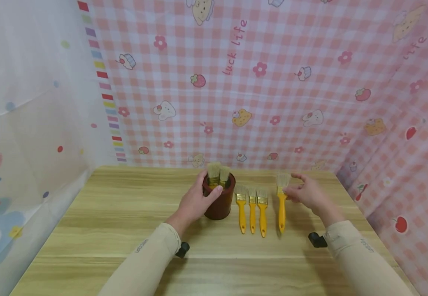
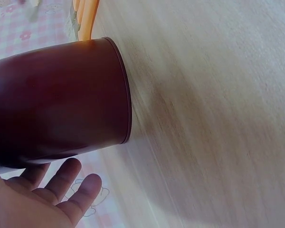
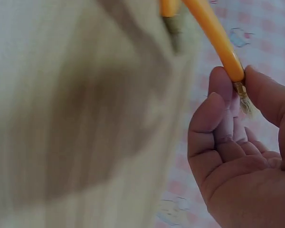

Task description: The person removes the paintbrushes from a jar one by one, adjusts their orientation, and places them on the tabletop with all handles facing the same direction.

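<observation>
Left hand: got the brown cup, thumb up at the rim, fingers round its 9 o'clock side, a few hanging loose off it
Right hand: pinching the held brush near the metal band, other fingers loosely bent
Held brush: 3 o'clock from the cup, bristles toward 12
Cup: upright on the table, two brushes in it, bristles up
Loose brushes: three lined up between cup and held brush, handles toward 6

Six visible brushes, one cup
</observation>
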A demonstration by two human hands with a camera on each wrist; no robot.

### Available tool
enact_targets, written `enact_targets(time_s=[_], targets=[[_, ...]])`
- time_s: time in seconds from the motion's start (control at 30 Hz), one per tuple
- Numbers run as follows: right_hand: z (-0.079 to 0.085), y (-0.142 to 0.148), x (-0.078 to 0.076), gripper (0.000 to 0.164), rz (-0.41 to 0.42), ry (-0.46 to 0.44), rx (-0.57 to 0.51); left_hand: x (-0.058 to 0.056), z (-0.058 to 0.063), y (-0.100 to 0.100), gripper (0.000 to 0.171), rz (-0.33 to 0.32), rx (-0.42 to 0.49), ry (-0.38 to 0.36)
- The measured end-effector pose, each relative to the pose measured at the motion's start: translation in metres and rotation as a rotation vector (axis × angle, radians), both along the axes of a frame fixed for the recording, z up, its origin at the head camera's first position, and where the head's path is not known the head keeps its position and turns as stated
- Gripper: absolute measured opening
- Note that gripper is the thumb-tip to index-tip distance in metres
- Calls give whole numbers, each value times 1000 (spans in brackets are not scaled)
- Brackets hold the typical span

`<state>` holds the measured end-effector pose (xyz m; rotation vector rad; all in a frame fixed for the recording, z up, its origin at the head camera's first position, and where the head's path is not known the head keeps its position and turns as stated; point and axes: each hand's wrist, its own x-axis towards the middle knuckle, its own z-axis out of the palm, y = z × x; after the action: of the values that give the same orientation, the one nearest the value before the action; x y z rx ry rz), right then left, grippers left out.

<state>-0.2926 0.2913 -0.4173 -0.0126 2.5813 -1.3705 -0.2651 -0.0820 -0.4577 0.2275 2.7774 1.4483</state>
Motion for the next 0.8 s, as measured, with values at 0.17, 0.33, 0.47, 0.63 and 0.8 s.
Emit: enact_targets(time_s=[0.17,0.33,0.47,0.63,0.8], targets=[[-26,2,-3,82,-13,-69,17,-1,-1,1,87,-7,-2,-8],[-40,0,-6,79,-15,-90,8,-1,-1,1,89,-12,1,-11],[-48,-3,-8,75,-24,-90,21,-2,-2,1,91,-14,-4,-10],[-57,-5,-10,72,-38,-61,82,-3,-4,1,89,-9,-10,-6],[-67,-4,-13,69,-28,-18,133,-2,-4,-1,89,5,-19,-10]])
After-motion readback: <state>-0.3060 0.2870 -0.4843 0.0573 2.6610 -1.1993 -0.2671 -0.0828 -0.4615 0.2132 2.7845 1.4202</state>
